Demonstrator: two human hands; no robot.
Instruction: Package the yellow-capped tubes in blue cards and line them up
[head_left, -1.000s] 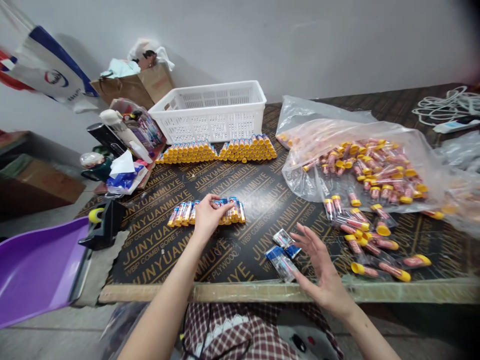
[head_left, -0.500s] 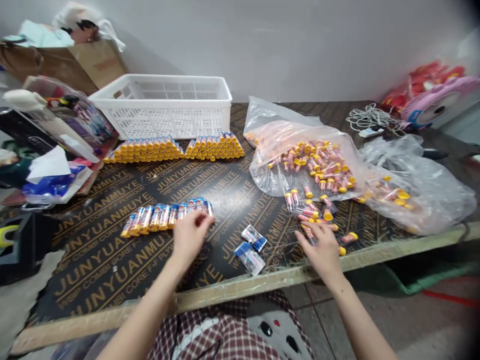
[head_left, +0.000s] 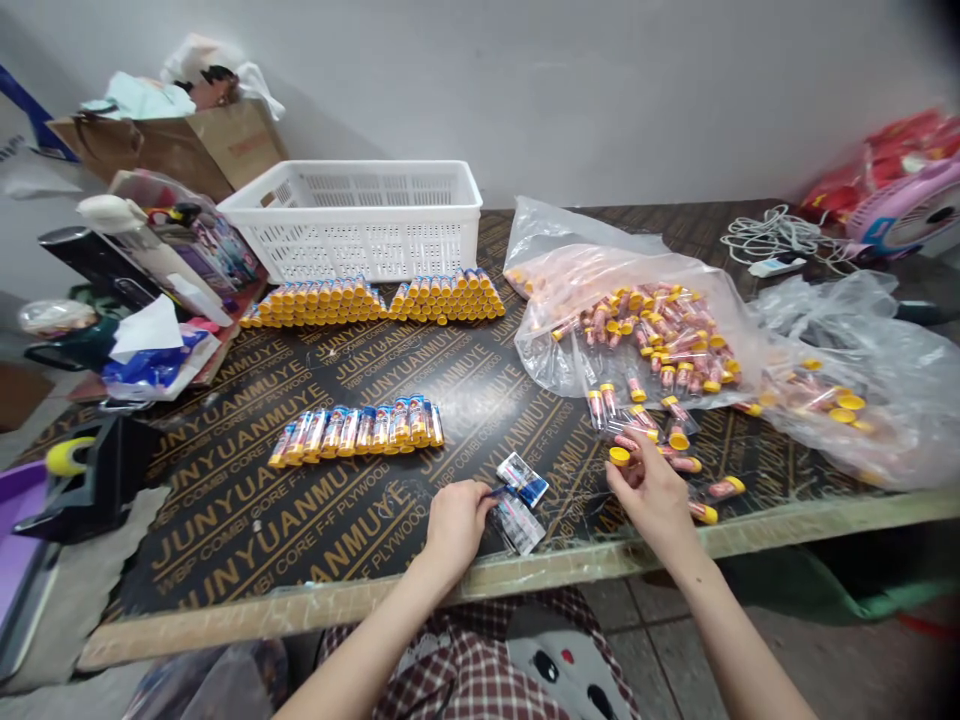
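Observation:
My left hand [head_left: 459,520] pinches the edge of a blue printed plastic sleeve at the top of a small flat stack of sleeves [head_left: 519,524]. Just behind that lies a second little stack of sleeves [head_left: 523,478]. In the fingers of my right hand [head_left: 656,500] is a small clear tube with a yellow cap [head_left: 619,456], its cap facing me and its body partly covered. Several loose pink-filled tubes [head_left: 724,487] lie around that hand. Left of centre, a row of tubes in blue printed sleeves [head_left: 360,432] lies side by side.
A white plastic basket [head_left: 367,235] stands at the back, with piled sleeved tubes [head_left: 450,297] before it. Clear bags of tubes [head_left: 637,265] spread over the right side. A purple fan [head_left: 907,215], a white cable [head_left: 780,235] and a black tape dispenser [head_left: 97,480] are farther out.
My left hand has left the right end of the tube row and come to the sleeves, pinching one. My right hand has closed on a yellow-capped tube. The view has shifted slightly left.

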